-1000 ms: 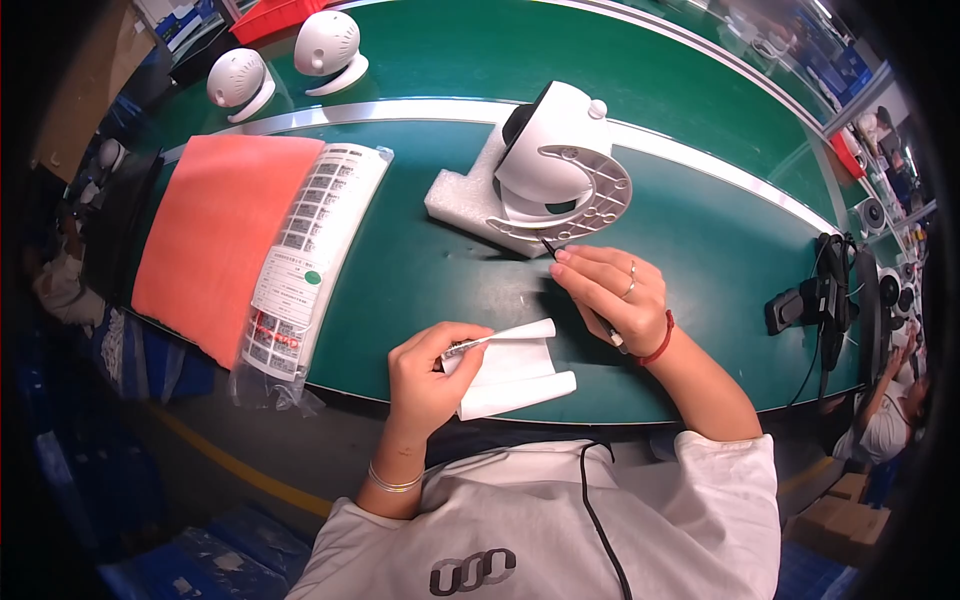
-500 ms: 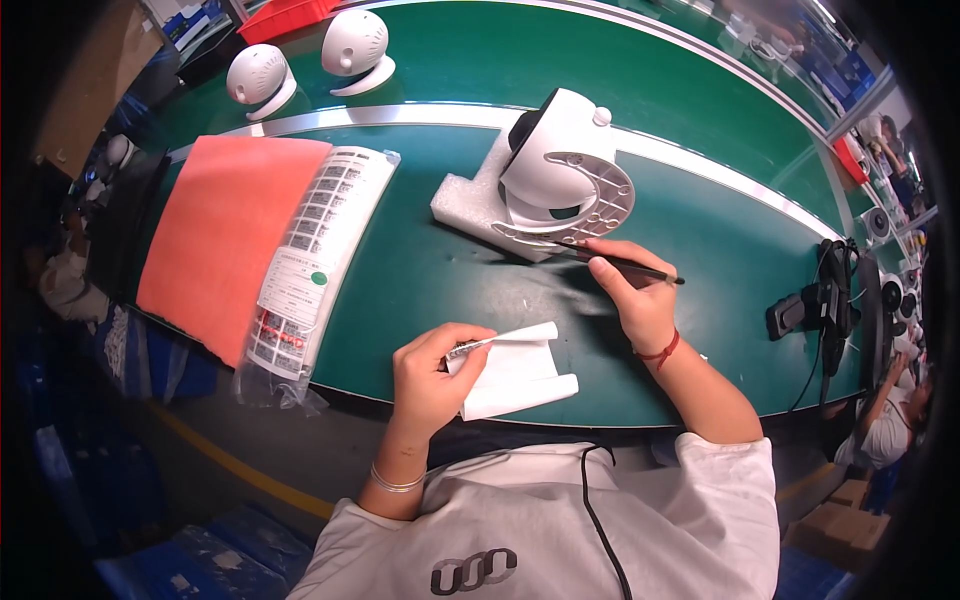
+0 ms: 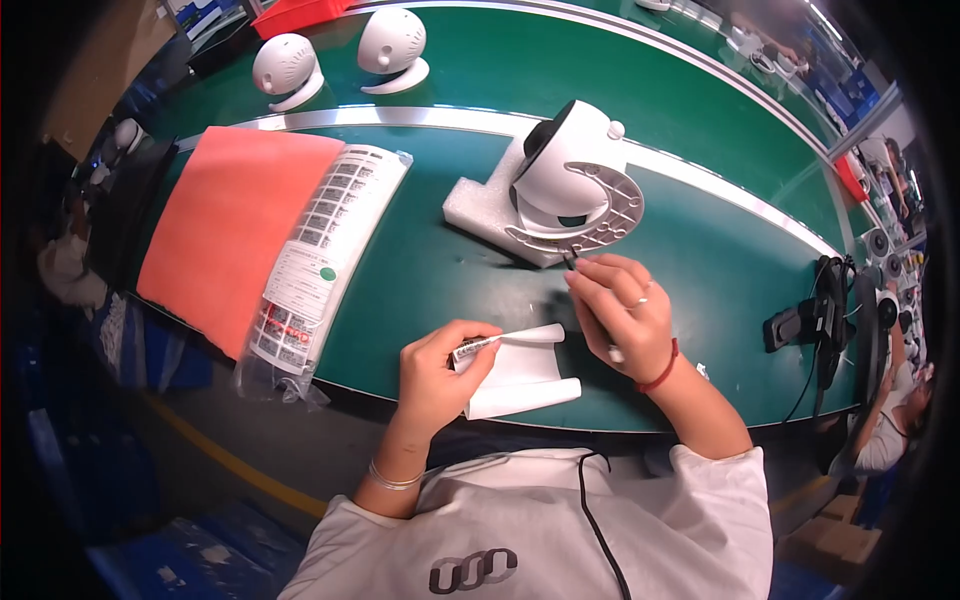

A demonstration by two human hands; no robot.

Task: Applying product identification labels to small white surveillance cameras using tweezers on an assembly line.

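Observation:
My left hand point(image 3: 440, 365) is closed on a white label sheet point(image 3: 528, 364) with curled edges, its printed edge pinched between thumb and fingers over the front of the table. In my right hand point(image 3: 625, 315) are dark slim tweezers point(image 3: 571, 260), mostly hidden by the fingers. Their tip is at the lower edge of a white camera-like device's curved base; whether it touches cannot be made out. The round white device point(image 3: 565, 180) lies tilted in a white foam block point(image 3: 480, 205), with the ribbed underside of its base facing me.
Left on the green table point(image 3: 430, 320) lie an orange-red sheet point(image 3: 235, 220) and a plastic-sleeved stack of printed labels point(image 3: 320, 240). Two similar white devices point(image 3: 392, 50) stand at the far left. Black gear with cables point(image 3: 825, 320) sits at the right edge. People are at the far sides.
My right hand has turned and bunched its fingers nearer the device's base, hiding most of the tweezers. My left hand still pinches the label sheet. The view has shifted slightly.

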